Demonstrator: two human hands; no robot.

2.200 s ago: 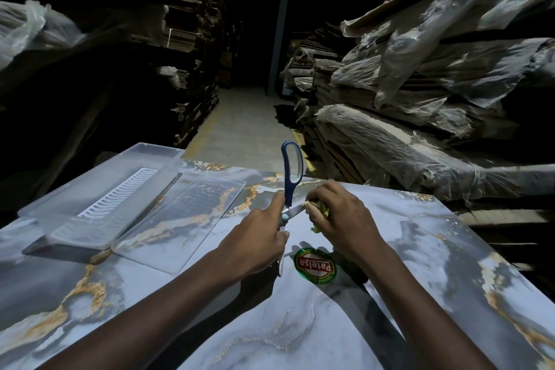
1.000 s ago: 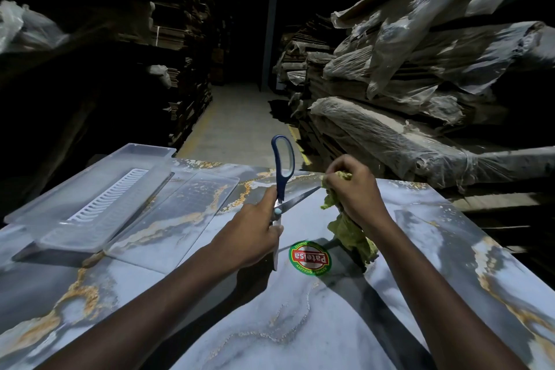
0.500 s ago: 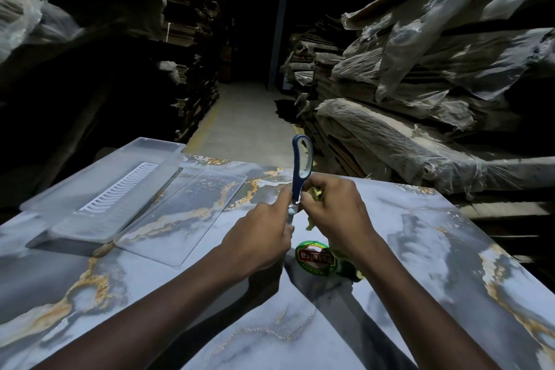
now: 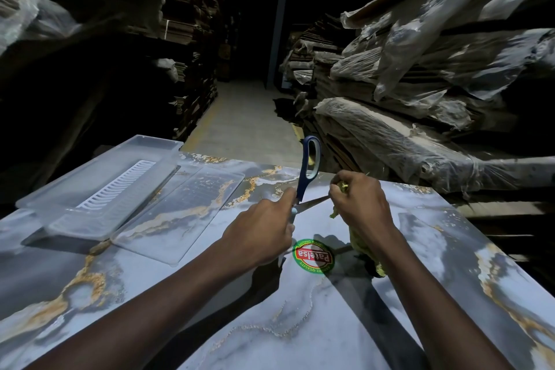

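Observation:
My left hand (image 4: 258, 237) grips a pair of blue-handled scissors (image 4: 306, 171) above the marble-patterned table (image 4: 300, 324). One handle loop stands upright past my fingers, and a blade points right toward my other hand. My right hand (image 4: 360, 207) holds a yellow-green cloth (image 4: 365, 248), bunched in the fist, with its tail hanging down to the table under my wrist. The blade tip is at the cloth beside my right fingers.
A round green and red sticker (image 4: 313, 256) lies on the table below the hands. A clear plastic tray (image 4: 99, 186) with a white slotted insert sits at the left, its flat clear lid (image 4: 183, 213) beside it. Plastic-wrapped stacks (image 4: 420, 93) line the aisle beyond.
Over the last two seconds my right hand lifted the cloth, came in against the scissors, and now sits a little to the right again with the blade out toward it.

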